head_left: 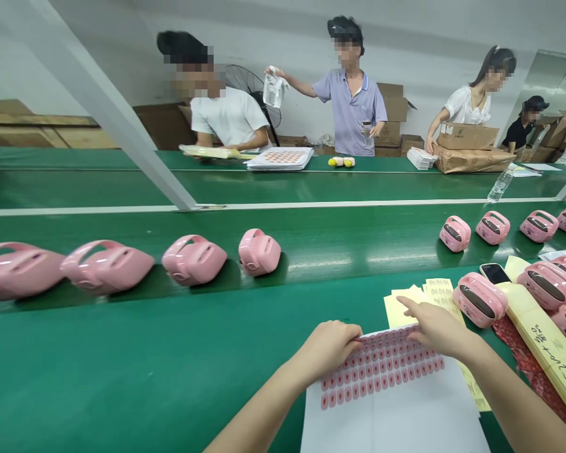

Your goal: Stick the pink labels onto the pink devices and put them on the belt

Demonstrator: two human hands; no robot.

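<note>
A white sheet (pixel 396 412) with rows of small pink oval stickers on its upper part lies in front of me. My left hand (pixel 332 349) is closed, its fingers curled on the sheet's upper left edge. At the upper right, my right hand (pixel 436 324) rests over the sticker rows, index finger stretched past the top edge and thumb apart from it; I see nothing held there. Yellowish label sheets (pixel 441 289) stick out from beneath and behind the white one. Close to my right hand sits a pink glossy case (pixel 480 299) with a handle and dark front panel.
Pink cases (pixel 193 259) stand spaced along the green conveyor belt (pixel 358 233). More pink cases (pixel 549 284), a phone (pixel 494 273) and a handwritten yellow stack (pixel 544 340) are at right. Beyond stand a plastic bottle (pixel 500 184) and several people. A slanted white post (pixel 117 119) crosses the left.
</note>
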